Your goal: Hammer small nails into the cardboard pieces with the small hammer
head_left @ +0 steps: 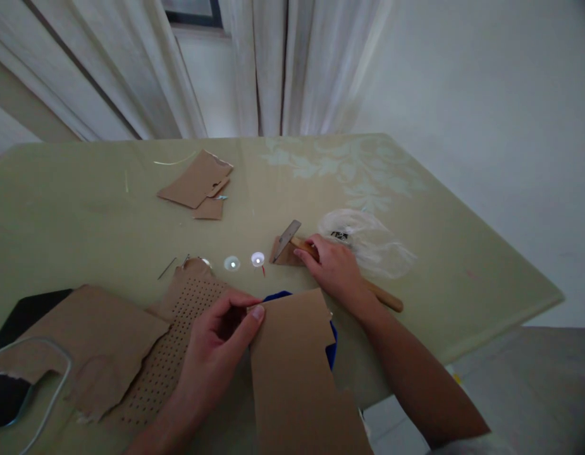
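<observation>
left hand pinching top corner of cardboard sheet at 6 o'clock, thumb pressed on it. right hand closed around wooden hammer handle near center. plastic bag just beside, at 2 o'clock. perforated cardboard at 8 o'clock.

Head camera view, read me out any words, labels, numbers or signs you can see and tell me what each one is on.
No text here can be read.
Clear plastic bag: a small dark printed mark near its left edge, too small and blurred to read.
Cardboard sheet pinched by the left hand: no print visible.
Hammer under the right hand: no marking visible.
</observation>
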### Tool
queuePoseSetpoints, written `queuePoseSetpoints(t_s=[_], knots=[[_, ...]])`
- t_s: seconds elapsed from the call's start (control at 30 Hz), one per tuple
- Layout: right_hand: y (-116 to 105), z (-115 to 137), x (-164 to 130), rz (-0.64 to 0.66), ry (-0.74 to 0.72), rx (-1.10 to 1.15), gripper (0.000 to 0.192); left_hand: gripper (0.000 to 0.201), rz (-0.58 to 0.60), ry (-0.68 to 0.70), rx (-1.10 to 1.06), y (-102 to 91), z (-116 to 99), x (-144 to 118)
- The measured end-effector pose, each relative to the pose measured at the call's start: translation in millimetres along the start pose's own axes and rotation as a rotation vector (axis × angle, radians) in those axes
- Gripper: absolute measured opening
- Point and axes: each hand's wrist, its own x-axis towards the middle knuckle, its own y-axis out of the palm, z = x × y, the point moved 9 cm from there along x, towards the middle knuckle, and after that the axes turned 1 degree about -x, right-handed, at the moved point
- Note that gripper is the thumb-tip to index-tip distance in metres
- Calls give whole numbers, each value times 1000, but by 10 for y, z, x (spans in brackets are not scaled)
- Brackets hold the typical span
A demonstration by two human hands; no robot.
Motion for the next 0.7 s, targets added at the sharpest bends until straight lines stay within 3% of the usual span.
queuePoseSetpoints(t_s=[0.23,0.57,0.7], knots=[[110,-27,-10,-7,-9,2,32,32,20,-50,22,6,35,-44],[168,-104,-5,69,8,50,28,24,32,106,171,70,-65,-134],[171,-157,-6,64,6,53,28,47,131,26,102,162,57,-161]])
